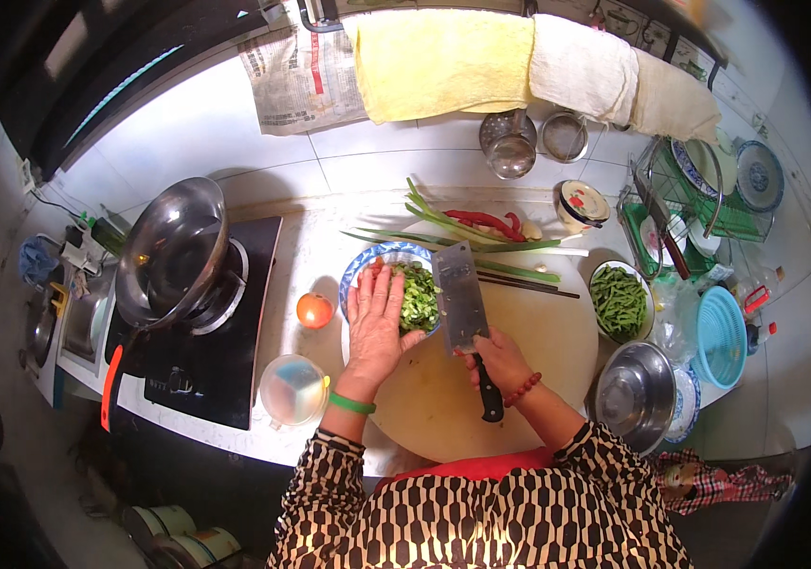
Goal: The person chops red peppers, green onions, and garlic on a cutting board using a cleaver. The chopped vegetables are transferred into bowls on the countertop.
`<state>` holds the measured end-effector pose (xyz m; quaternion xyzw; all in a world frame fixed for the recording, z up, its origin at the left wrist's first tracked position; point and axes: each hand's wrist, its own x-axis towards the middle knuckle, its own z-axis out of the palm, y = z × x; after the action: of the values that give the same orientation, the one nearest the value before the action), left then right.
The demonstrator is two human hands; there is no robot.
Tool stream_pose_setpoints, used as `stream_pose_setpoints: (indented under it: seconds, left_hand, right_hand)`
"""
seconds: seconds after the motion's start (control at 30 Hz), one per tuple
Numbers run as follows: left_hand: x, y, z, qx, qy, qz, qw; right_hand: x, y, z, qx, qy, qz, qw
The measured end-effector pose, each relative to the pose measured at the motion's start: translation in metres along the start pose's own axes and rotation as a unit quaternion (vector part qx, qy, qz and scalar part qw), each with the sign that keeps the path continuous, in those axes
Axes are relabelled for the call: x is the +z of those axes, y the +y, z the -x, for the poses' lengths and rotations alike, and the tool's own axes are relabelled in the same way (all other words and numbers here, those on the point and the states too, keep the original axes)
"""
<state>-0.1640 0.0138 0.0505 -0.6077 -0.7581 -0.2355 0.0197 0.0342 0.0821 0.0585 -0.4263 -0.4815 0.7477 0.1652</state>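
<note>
My right hand [499, 364] grips a cleaver [462, 299] by its black handle, the broad blade upright beside a blue-and-white bowl [350, 274]. My left hand [377, 327] lies flat with spread fingers over the bowl's left part. Chopped green pieces [417, 295] fill the bowl's right side; bits of red show near my fingertips. Beneath the cleaver is a round cutting board [448, 419]. Green onions [519, 247], red chili peppers [494, 220] and dark chopsticks [530, 284] lie towards its back edge. A tomato [314, 311] sits left of the bowl.
A wok [174, 249] rests tilted on the stove [263, 256] at left. On the right stand a bowl of cut green beans [617, 302], a steel basin [636, 395], a turquoise colander [720, 338] and a dish rack [732, 213] holding another knife. A lidded plastic container [293, 391] is near the front edge.
</note>
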Motion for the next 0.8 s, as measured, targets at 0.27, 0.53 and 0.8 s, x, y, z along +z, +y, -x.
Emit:
stream_pose_setpoints:
  seconds: [0.27,0.53,0.8]
  left_hand:
    - [0.019,-0.019,-0.024,0.046,0.004,-0.094,0.994]
    - [-0.008,0.005,-0.018,0.011,0.053,0.008,0.998]
    - [-0.001,0.023,-0.01,0.139,0.016,-0.101,0.985]
  right_hand:
    - [-0.004,-0.004,0.011,-0.011,-0.024,-0.005,1.0]
    - [-0.006,-0.003,0.014,0.006,-0.004,-0.019,1.0]
    - [-0.009,-0.018,0.028,-0.005,-0.025,-0.073,0.997]
